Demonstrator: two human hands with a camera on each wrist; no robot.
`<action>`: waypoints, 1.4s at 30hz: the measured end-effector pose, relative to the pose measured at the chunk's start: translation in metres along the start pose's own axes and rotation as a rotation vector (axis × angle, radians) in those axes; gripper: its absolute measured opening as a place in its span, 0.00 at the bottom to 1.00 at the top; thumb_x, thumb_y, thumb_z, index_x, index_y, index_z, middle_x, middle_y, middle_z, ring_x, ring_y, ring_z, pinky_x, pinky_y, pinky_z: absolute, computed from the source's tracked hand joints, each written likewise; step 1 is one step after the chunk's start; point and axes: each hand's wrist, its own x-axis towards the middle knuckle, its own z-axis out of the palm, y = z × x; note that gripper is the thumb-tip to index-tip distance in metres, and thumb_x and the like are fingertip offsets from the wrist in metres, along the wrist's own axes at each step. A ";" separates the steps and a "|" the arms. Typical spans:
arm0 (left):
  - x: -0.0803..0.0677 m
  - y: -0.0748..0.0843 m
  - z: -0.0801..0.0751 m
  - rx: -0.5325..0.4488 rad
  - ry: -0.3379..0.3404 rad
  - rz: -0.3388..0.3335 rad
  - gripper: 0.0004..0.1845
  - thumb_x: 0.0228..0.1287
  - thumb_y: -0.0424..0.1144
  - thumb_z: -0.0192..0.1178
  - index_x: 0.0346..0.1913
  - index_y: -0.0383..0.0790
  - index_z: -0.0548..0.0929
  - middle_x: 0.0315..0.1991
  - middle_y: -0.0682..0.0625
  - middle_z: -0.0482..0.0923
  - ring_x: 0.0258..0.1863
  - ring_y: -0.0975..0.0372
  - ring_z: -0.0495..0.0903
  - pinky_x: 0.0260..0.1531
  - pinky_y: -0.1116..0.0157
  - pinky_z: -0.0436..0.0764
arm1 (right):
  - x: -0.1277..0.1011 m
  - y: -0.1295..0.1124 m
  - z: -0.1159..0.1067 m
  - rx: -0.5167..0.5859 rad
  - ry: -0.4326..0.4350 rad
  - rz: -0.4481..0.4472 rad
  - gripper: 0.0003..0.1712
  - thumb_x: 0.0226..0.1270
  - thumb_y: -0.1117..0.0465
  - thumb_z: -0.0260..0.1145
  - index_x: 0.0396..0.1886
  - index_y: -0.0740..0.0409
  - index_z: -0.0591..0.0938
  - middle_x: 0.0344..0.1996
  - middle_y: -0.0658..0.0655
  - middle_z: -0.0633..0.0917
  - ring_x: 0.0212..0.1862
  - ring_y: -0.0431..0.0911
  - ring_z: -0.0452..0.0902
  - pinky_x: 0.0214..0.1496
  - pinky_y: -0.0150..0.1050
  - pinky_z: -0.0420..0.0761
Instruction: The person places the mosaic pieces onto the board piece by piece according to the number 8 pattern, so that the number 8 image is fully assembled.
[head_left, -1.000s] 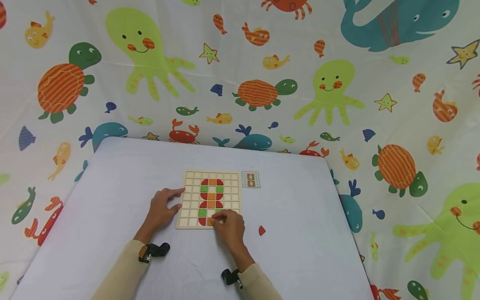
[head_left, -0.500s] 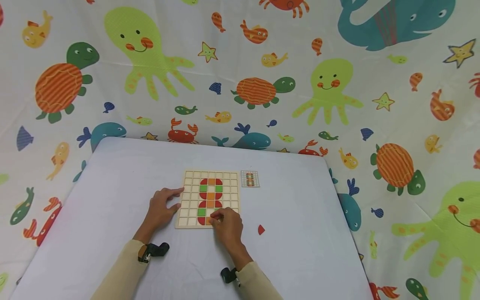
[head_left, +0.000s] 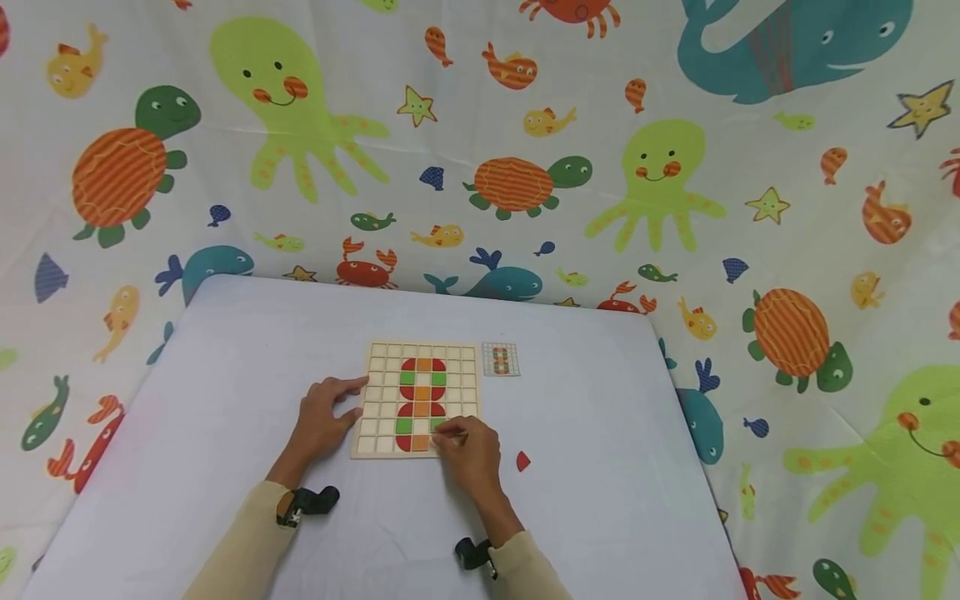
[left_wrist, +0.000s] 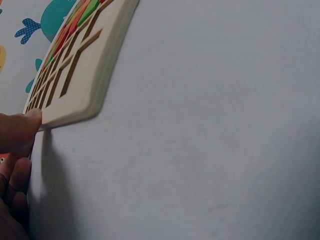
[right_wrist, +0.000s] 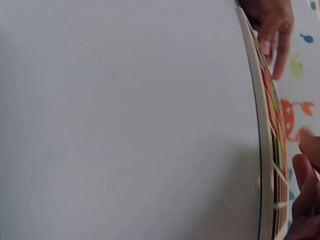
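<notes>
On the square wooden grid board (head_left: 417, 398), my right hand (head_left: 468, 454) pinches a thin tile at its near edge; my left hand (head_left: 324, 417), fingers spread, braces the board's left side. Light, rigid tile: best gripped by its edges.

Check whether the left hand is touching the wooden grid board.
Touching. The left wrist view shows a fingertip of the left hand pressed against the corner edge of the wooden grid board.

Under both hands lies a pale wooden grid board (head_left: 417, 398), smooth and matt, with rounded edges. Its coloured tiles (head_left: 422, 387) look painted with a flat finish. The counter (head_left: 225, 375) beneath is covered in matt, faintly textured white cloth.
</notes>
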 end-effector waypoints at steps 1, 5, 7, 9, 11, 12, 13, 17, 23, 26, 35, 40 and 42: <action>0.000 0.000 0.000 -0.003 0.001 0.000 0.32 0.66 0.28 0.69 0.73 0.44 0.80 0.55 0.40 0.82 0.51 0.49 0.71 0.53 0.49 0.65 | 0.000 0.002 -0.005 0.008 0.007 0.009 0.05 0.63 0.57 0.81 0.37 0.43 0.93 0.32 0.42 0.89 0.36 0.35 0.76 0.36 0.30 0.74; 0.000 0.000 0.000 0.001 0.006 0.004 0.32 0.65 0.28 0.70 0.72 0.43 0.80 0.55 0.40 0.82 0.51 0.50 0.72 0.53 0.49 0.65 | -0.002 0.010 -0.027 0.025 0.062 0.024 0.07 0.60 0.61 0.82 0.36 0.46 0.93 0.30 0.45 0.89 0.33 0.38 0.76 0.36 0.31 0.74; 0.000 0.000 -0.001 0.003 0.011 0.004 0.32 0.65 0.28 0.70 0.72 0.43 0.81 0.55 0.40 0.82 0.51 0.49 0.72 0.53 0.49 0.65 | -0.002 0.016 -0.038 0.021 0.087 0.036 0.08 0.59 0.63 0.82 0.36 0.46 0.93 0.29 0.46 0.89 0.32 0.39 0.76 0.35 0.31 0.73; 0.000 -0.001 -0.001 0.004 0.011 0.003 0.31 0.65 0.28 0.70 0.72 0.43 0.81 0.55 0.40 0.82 0.52 0.49 0.72 0.53 0.48 0.65 | -0.003 0.024 -0.048 0.014 0.114 0.051 0.09 0.57 0.64 0.83 0.35 0.46 0.93 0.28 0.46 0.89 0.30 0.39 0.75 0.34 0.32 0.73; 0.000 -0.001 -0.001 0.001 0.004 0.001 0.31 0.65 0.28 0.69 0.72 0.43 0.80 0.55 0.40 0.82 0.52 0.49 0.72 0.54 0.48 0.65 | -0.006 0.032 -0.058 0.000 0.132 0.073 0.10 0.57 0.64 0.83 0.35 0.46 0.93 0.28 0.45 0.89 0.28 0.39 0.74 0.34 0.32 0.73; 0.000 -0.002 -0.001 0.000 0.002 0.000 0.31 0.65 0.28 0.69 0.72 0.43 0.80 0.55 0.40 0.82 0.52 0.49 0.72 0.54 0.48 0.65 | -0.007 0.035 -0.062 -0.007 0.140 0.084 0.10 0.57 0.65 0.83 0.35 0.45 0.93 0.28 0.45 0.88 0.28 0.39 0.75 0.34 0.33 0.73; 0.000 -0.002 -0.001 -0.003 -0.001 -0.001 0.31 0.66 0.28 0.69 0.72 0.43 0.80 0.55 0.40 0.82 0.52 0.49 0.72 0.54 0.48 0.65 | -0.009 0.040 -0.066 -0.013 0.148 0.095 0.11 0.56 0.65 0.83 0.36 0.45 0.93 0.28 0.45 0.88 0.28 0.39 0.75 0.34 0.33 0.74; 0.000 -0.001 -0.001 -0.007 -0.002 -0.001 0.31 0.66 0.28 0.69 0.73 0.42 0.80 0.55 0.39 0.82 0.51 0.49 0.71 0.53 0.48 0.65 | -0.015 0.056 -0.080 -0.053 0.172 0.135 0.13 0.55 0.66 0.84 0.37 0.46 0.93 0.29 0.46 0.88 0.30 0.40 0.76 0.35 0.33 0.75; 0.000 0.000 -0.002 -0.010 -0.011 -0.015 0.32 0.66 0.28 0.69 0.73 0.43 0.79 0.56 0.40 0.81 0.52 0.49 0.71 0.53 0.49 0.65 | -0.023 0.074 -0.092 -0.143 0.180 0.214 0.16 0.50 0.64 0.87 0.39 0.46 0.93 0.31 0.47 0.87 0.36 0.42 0.77 0.39 0.36 0.72; 0.000 0.001 -0.002 -0.005 -0.016 -0.019 0.32 0.67 0.29 0.69 0.73 0.44 0.79 0.56 0.40 0.81 0.52 0.49 0.71 0.54 0.48 0.64 | -0.025 0.077 -0.096 -0.179 0.167 0.230 0.15 0.50 0.62 0.87 0.38 0.46 0.93 0.31 0.48 0.85 0.36 0.42 0.76 0.38 0.37 0.69; 0.001 0.001 -0.002 0.000 -0.004 -0.014 0.32 0.66 0.28 0.69 0.73 0.44 0.80 0.56 0.40 0.81 0.52 0.49 0.71 0.54 0.49 0.65 | -0.026 0.074 -0.092 -0.235 0.132 0.166 0.13 0.54 0.61 0.85 0.36 0.43 0.90 0.31 0.45 0.85 0.35 0.40 0.74 0.36 0.36 0.71; 0.001 0.001 -0.002 -0.006 -0.005 -0.016 0.32 0.66 0.28 0.68 0.73 0.44 0.79 0.56 0.40 0.81 0.52 0.49 0.71 0.54 0.48 0.64 | -0.028 0.070 -0.083 -0.163 0.119 0.123 0.13 0.58 0.62 0.83 0.38 0.42 0.88 0.31 0.44 0.86 0.35 0.39 0.75 0.36 0.34 0.74; 0.000 0.001 -0.002 -0.010 -0.006 -0.019 0.32 0.67 0.28 0.68 0.73 0.44 0.79 0.56 0.40 0.81 0.52 0.50 0.70 0.54 0.49 0.64 | -0.028 0.068 -0.080 -0.116 0.121 0.112 0.14 0.58 0.63 0.83 0.39 0.43 0.89 0.31 0.44 0.86 0.34 0.40 0.75 0.36 0.33 0.74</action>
